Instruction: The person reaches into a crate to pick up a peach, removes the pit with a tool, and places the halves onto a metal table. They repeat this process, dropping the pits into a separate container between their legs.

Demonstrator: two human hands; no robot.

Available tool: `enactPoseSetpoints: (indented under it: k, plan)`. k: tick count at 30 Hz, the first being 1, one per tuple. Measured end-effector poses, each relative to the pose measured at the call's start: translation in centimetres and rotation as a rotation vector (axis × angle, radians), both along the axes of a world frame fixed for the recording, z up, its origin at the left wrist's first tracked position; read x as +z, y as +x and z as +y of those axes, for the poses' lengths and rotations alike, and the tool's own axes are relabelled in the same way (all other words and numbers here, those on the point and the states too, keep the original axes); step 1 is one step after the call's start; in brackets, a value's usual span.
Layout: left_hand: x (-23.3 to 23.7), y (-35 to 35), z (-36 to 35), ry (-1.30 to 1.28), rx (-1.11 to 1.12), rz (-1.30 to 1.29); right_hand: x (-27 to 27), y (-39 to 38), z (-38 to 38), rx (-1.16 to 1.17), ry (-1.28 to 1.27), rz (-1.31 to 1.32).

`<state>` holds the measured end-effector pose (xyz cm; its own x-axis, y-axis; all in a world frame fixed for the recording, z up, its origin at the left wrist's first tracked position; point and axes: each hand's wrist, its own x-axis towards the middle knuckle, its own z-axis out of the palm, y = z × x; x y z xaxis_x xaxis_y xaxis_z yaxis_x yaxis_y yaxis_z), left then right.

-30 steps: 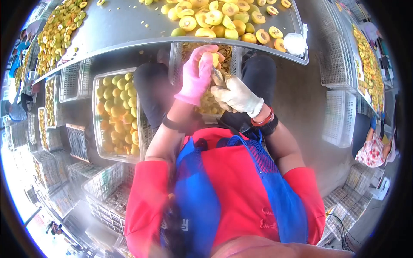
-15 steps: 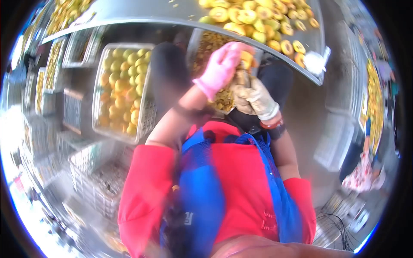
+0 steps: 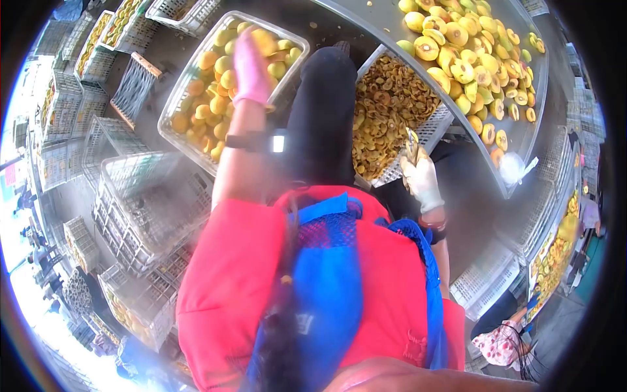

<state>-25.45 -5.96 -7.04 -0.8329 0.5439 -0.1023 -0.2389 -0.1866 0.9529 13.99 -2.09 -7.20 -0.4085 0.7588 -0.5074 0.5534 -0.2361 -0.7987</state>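
Observation:
My left hand (image 3: 251, 68), in a pink glove, is stretched over a white crate (image 3: 169, 112) of yellow-orange peaches. A blurred yellow peach half (image 3: 264, 42) is against its fingers and seems to be in its grasp. My right hand (image 3: 421, 176), in a whitish glove, is closed round a small metal pitting tool (image 3: 411, 145), its tip pointing up. Just left of the tool, a basket (image 3: 431, 124) holds many brown, cut fruit scraps (image 3: 392, 98).
A metal table (image 3: 366, 16) carries a heap of halved peaches (image 3: 467, 59), many with brown pits. A white plastic bag (image 3: 516, 168) hangs at its corner. Stacked crates (image 3: 147, 202) stand at left. Another person in a patterned top (image 3: 499, 344) is at lower right.
My left hand has left my right hand and swung left over the crate with a peach half. My right hand has moved slightly right and down, keeping the tool. The view has turned.

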Motion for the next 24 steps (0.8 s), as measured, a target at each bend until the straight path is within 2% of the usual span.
enactPoseSetpoints:
  k: [2,4,6,8,9,12,13,14,15,16,18,19,20,22,23,24]
  plan:
    - [-4.5,-5.3,-3.0,-0.33,0.131,0.174,0.4,-0.4,-0.6,-0.069,-0.061,0.012]
    - [-15.9,-13.6,-7.0,-0.693,0.196,0.371,0.1,-1.0,-0.9,-0.088,-0.004,0.005]
    - [-13.3,-13.5,-8.8,-1.071,0.209,0.336,-0.7,-0.9,-0.9,-0.062,0.022,-0.04]
    - [-15.5,-16.1,-9.5,-1.265,0.3,0.349,-0.5,-1.3,-1.1,-0.046,0.026,-0.098]
    - [-15.4,-16.6,-9.6,-1.282,0.267,0.32,-0.6,-1.5,-1.0,-0.024,0.032,-0.139]
    - [-17.2,-17.9,-8.6,-1.245,0.304,0.442,-0.9,-2.2,-0.9,-0.01,0.0,-0.223]
    - [-20.6,-19.7,-9.1,-1.27,0.213,0.611,-1.3,-2.1,-0.7,0.016,0.015,-0.258]
    - [-20.8,-19.0,-8.5,-1.397,0.114,0.611,-1.7,-1.8,-0.7,0.032,0.032,-0.295]
    - [-25.2,-21.3,-9.8,-1.516,-0.131,0.722,-2.6,-1.3,-0.9,0.16,0.182,-0.258]
    - [-26.8,-22.5,-9.8,-1.53,-0.169,0.67,-4.0,-0.6,-1.0,0.27,0.335,-0.236]
    - [-28.2,-23.9,-9.7,-1.533,-0.28,0.629,-3.0,-1.4,-1.1,0.033,0.146,-0.173]
    - [-28.7,-25.0,-10.1,-1.513,-0.324,0.633,-1.8,-2.8,-1.1,0.0,0.146,-0.187]
    - [-29.0,-26.1,-10.5,-1.474,-0.353,0.642,-1.2,-3.4,-0.8,-0.023,0.146,-0.193]
    - [-28.7,-27.5,-10.5,-1.429,-0.339,0.646,-4.4,-2.1,-0.9,0.029,0.376,-0.266]
    - [-25.6,-25.7,-8.5,-1.505,-0.253,0.614,-5.0,-2.1,-1.0,-0.003,0.477,-0.277]
    - [-20.3,-22.7,-6.3,-1.583,-0.163,0.58,-4.7,-2.6,-1.2,-0.08,0.502,-0.232]
